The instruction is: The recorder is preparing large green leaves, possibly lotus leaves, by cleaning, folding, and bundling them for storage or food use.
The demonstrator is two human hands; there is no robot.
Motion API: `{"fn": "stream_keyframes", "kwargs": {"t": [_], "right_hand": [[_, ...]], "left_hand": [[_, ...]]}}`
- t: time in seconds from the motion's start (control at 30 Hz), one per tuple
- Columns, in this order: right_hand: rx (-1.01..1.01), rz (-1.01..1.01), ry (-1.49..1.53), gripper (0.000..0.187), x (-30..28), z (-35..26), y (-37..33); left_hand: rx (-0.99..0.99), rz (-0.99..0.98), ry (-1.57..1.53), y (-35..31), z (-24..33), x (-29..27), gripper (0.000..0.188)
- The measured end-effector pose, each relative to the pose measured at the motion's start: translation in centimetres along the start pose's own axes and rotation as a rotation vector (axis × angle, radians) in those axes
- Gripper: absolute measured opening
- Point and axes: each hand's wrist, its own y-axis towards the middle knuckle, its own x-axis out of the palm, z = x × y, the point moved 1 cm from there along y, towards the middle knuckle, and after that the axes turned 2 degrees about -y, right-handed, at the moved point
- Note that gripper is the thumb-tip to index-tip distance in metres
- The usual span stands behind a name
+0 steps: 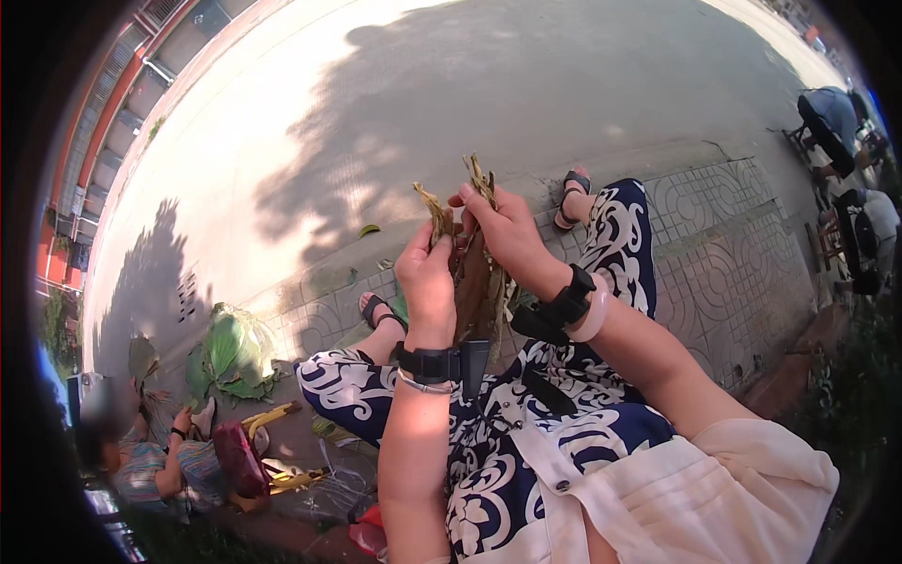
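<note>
In front of my lap I hold a bundle of dried brown leaves (477,296), its broad part hanging down between my wrists. My left hand (427,277) is closed with the thumb pressed on a twisted, yellowish stem end. My right hand (510,230) pinches another stem end slightly higher and to the right. Both stem tips stick up above my fingers. Behind the hands and wrist bands, part of the bundle's lower end is hidden. Each wrist wears a black band with a small box.
At left on the ground lies a heap of large green leaves (235,355). Near it sits a person (169,461), beside a dark red bag (242,461) and a yellow-framed seat (272,415). Patterned paving (695,244) borders the road. More people (832,122) sit at far right.
</note>
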Motion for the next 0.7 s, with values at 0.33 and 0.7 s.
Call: {"fn": "stream_keyframes", "kwargs": {"t": [0.33,0.7], "right_hand": [[0.173,-0.003,0.375,0.037,0.0,0.3,0.1],[0.109,-0.245,-0.183,0.042,-0.6,-0.4,0.4]], "left_hand": [[-0.042,-0.224,-0.306,-1.8,0.5,3.0,0.040],[-0.260,-0.171,0.173,0.1,-0.7,-0.8,0.034]]}}
